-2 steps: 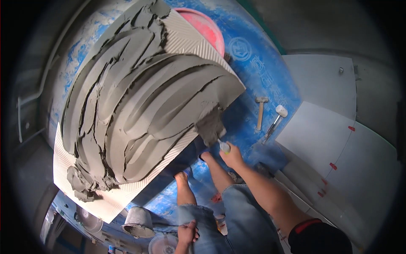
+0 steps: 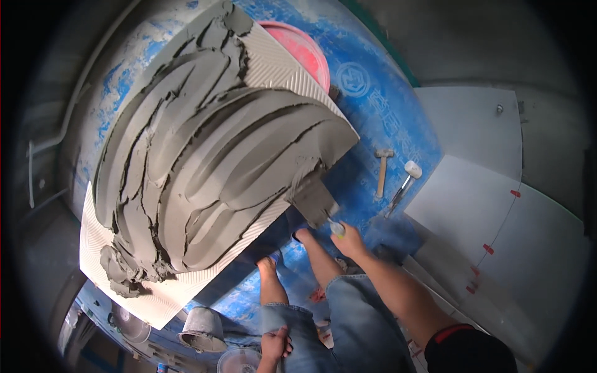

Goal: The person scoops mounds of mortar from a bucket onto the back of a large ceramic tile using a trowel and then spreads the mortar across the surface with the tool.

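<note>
holding a trowel (image 2: 314, 202), the right hand (image 2: 349, 240) is outstretched.

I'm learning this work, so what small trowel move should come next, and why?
Probably sweep the trowel left along the near edge of the panel: the right hand holds it there, and a ribbed strip beside the grey paste shows bare.

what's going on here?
A person's right hand grips a trowel, its coated blade at the near edge of a large panel with a ridged face. Grey paste covers most of that face in curved strokes; ridges show bare along parts of the edges. The left hand rests on the denim shorts. A hammer and a white-headed mallet lie off to the right.
</note>
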A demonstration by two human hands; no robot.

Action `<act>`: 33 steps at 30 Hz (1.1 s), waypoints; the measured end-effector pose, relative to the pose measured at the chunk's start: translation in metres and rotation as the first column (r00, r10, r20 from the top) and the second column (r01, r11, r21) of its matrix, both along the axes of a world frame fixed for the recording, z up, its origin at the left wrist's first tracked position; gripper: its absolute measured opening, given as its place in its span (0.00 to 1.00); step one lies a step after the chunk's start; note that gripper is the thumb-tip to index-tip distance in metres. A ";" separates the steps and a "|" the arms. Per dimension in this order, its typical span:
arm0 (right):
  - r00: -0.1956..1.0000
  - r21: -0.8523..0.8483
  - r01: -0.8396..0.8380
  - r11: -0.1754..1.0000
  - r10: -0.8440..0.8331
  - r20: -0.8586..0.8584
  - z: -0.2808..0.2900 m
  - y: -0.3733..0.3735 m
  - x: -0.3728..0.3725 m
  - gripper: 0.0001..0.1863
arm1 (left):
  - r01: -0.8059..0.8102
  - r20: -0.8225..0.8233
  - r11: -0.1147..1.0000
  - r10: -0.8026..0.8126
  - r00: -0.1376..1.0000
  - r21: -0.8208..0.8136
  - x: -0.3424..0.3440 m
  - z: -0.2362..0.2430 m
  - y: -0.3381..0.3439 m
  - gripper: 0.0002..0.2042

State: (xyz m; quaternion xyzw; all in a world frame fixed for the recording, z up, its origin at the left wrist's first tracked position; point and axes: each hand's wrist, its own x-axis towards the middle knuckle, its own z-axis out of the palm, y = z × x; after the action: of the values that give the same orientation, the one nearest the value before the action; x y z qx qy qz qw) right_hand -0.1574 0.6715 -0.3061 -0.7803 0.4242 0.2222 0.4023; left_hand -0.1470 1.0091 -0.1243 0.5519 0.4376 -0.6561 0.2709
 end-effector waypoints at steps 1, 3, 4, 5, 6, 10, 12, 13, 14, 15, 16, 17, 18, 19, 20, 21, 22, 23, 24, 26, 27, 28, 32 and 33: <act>0.997 0.012 -0.035 0.999 0.035 -0.066 0.009 -0.009 -0.010 0.20 | 0.035 -0.007 0.999 -0.035 0.999 0.014 -0.001 -0.001 0.000 0.23; 0.990 0.025 -0.071 0.997 0.074 -0.123 0.029 -0.027 -0.019 0.20 | 0.031 -0.003 1.000 -0.031 1.000 -0.001 -0.002 -0.002 0.000 0.23; 0.995 0.037 -0.041 0.998 0.044 -0.087 0.038 -0.033 -0.023 0.19 | 0.031 -0.012 0.999 -0.031 0.999 -0.016 -0.002 -0.002 0.000 0.23; 0.998 0.053 -0.011 0.999 0.015 -0.058 0.050 -0.034 -0.023 0.17 | 0.028 -0.015 1.000 -0.028 1.000 -0.013 -0.004 -0.002 0.000 0.23; 0.998 0.059 -0.015 0.998 0.019 -0.062 0.054 -0.037 -0.019 0.17 | 0.038 0.001 0.999 -0.038 0.999 -0.008 -0.005 -0.002 0.000 0.23; 0.994 0.200 0.098 0.975 -0.105 0.024 0.042 -0.074 0.037 0.15 | 0.032 0.000 0.999 -0.032 0.999 -0.015 -0.004 -0.002 0.001 0.23; 0.992 0.354 0.112 0.928 -0.082 -0.100 0.041 -0.081 0.079 0.15 | 0.023 -0.002 1.000 -0.023 1.000 0.001 -0.004 -0.001 0.003 0.23; 0.999 0.303 -0.036 0.952 0.040 -0.007 0.048 -0.064 0.096 0.16 | 0.022 -0.016 1.000 -0.022 1.000 0.003 -0.003 -0.001 0.005 0.23; 0.981 0.274 -0.188 0.943 0.168 0.096 0.037 -0.053 0.086 0.18 | 0.024 -0.024 1.000 -0.024 0.999 -0.010 -0.002 -0.003 0.003 0.23; 0.956 0.179 -0.287 0.941 0.270 0.112 0.031 -0.040 0.073 0.18 | 0.036 -0.027 0.999 -0.036 0.999 -0.006 -0.003 -0.006 0.000 0.23; 0.920 0.089 -0.384 0.919 0.373 0.118 0.029 -0.024 0.065 0.17 | 0.032 -0.029 0.999 -0.032 0.999 0.006 -0.003 -0.007 0.001 0.23; 0.898 0.248 -0.407 0.879 0.435 -0.068 0.047 -0.009 0.075 0.22 | 0.037 -0.035 0.999 -0.037 0.999 0.000 -0.004 -0.007 0.001 0.23; 0.867 0.264 -0.453 0.852 0.490 -0.092 0.046 0.005 0.064 0.20 | 0.043 -0.041 0.999 -0.043 0.998 -0.007 -0.005 -0.007 0.001 0.23; 0.834 0.284 -0.506 0.814 0.546 -0.076 0.041 0.017 0.046 0.18 | 0.059 -0.042 0.998 -0.060 0.997 -0.015 -0.004 -0.006 0.001 0.23; 0.796 0.306 -0.562 0.768 0.603 -0.053 0.040 0.028 0.041 0.17 | 0.057 -0.036 0.998 -0.057 0.998 -0.010 -0.004 -0.007 0.002 0.23; 0.753 0.336 -0.605 0.722 0.656 -0.054 0.044 0.034 0.034 0.16 | 0.045 -0.044 0.999 -0.046 0.998 -0.014 -0.005 -0.007 0.004 0.23; 0.705 0.368 -0.646 0.669 0.708 -0.050 0.053 0.039 0.035 0.15 | 0.032 -0.053 0.999 -0.032 0.998 -0.016 -0.006 -0.006 0.005 0.23; 0.640 0.365 -0.709 0.604 0.768 -0.029 0.053 0.044 0.034 0.14 | 0.006 -0.054 1.000 -0.007 0.999 -0.019 -0.007 -0.006 0.007 0.24; 0.635 0.369 -0.713 0.597 0.772 -0.020 0.050 0.049 0.039 0.14 | 0.000 -0.052 1.000 -0.001 0.999 -0.010 -0.006 -0.007 0.008 0.24; 0.711 0.172 -0.700 0.693 0.697 0.090 0.048 0.057 0.050 0.16 | 0.005 -0.064 0.999 -0.007 0.998 -0.033 -0.005 -0.006 0.007 0.24; 0.753 0.053 -0.637 0.769 0.607 0.254 0.031 0.061 0.052 0.17 | 0.003 -0.063 0.999 -0.006 0.998 -0.038 -0.007 -0.006 0.007 0.24; 0.797 0.027 -0.563 0.826 0.534 0.282 0.028 0.068 0.071 0.16 | -0.003 -0.070 0.999 0.001 0.998 -0.032 -0.009 -0.006 0.010 0.24; 0.853 -0.006 -0.449 0.894 0.430 0.296 0.007 0.090 0.079 0.15 | -0.014 -0.090 1.000 0.011 0.996 -0.025 -0.013 -0.009 0.016 0.24; 0.881 0.000 -0.427 0.904 0.416 0.226 0.002 0.095 0.071 0.14 | -0.021 -0.097 0.999 0.019 0.995 -0.028 -0.013 -0.010 0.017 0.24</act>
State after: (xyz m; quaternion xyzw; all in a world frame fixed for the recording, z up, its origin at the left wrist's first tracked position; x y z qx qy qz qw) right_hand -0.0862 0.7668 -0.3038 -0.8633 0.1915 0.2266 0.4082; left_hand -0.1598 1.0261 -0.1343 0.5112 0.4462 -0.6855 0.2639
